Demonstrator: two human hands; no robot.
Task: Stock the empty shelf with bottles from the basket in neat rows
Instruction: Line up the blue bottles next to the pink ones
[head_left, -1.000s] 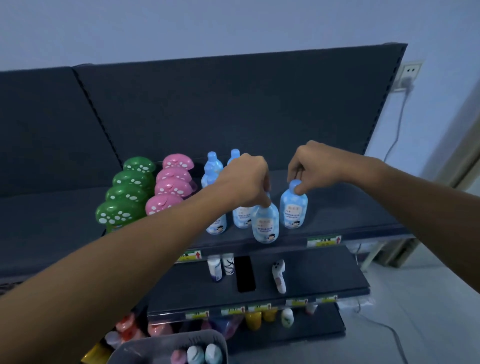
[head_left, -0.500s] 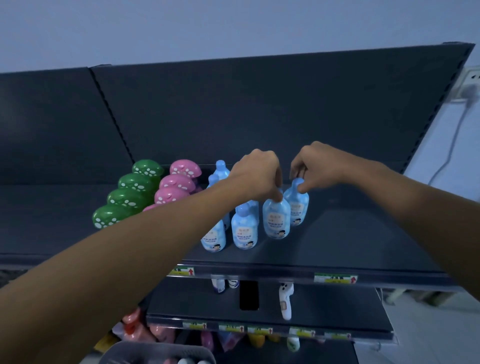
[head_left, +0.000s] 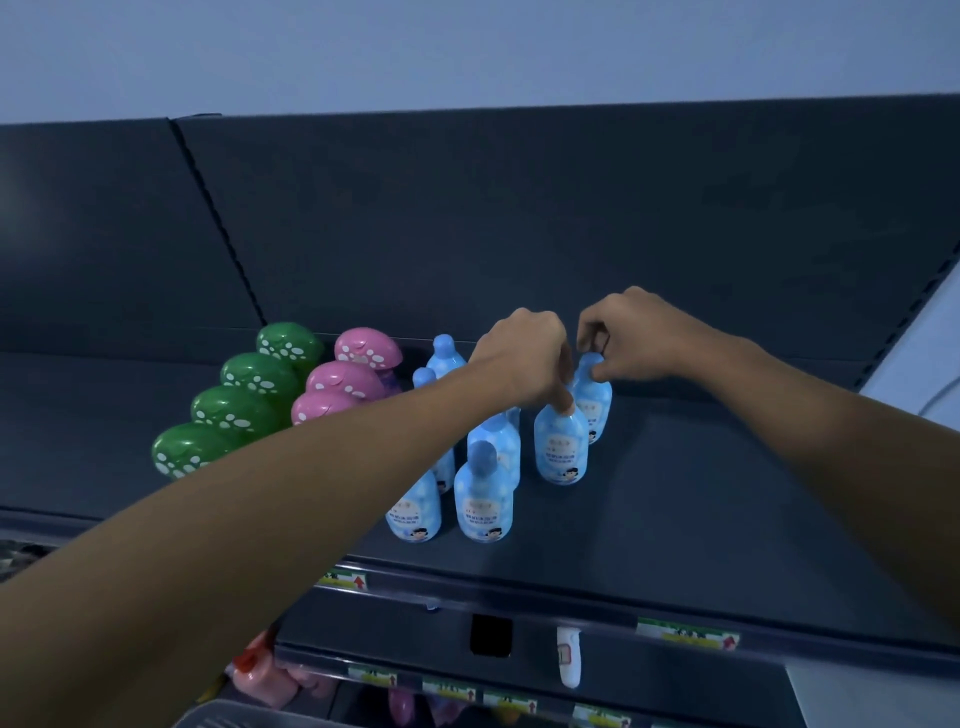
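dark shelf (head_left: 701, 519), pale wall (head_left: 467, 52); left hand (head_left: 524, 358) and right hand (head_left: 634, 332) pinch blue bottles (head_left: 561, 452).

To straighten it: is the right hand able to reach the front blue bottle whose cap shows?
Probably yes: open shelf beside the front blue bottle, but the right hand must first release the rear bottle.

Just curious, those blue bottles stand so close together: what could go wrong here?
Each bottle is pinched only by its cap: the left hand holds the nearer blue bottle, the right hand the farther blue bottle, so either might tip on release. The left forearm crosses over the pink mushroom bottles and front blue bottles; pulling back could knock them.
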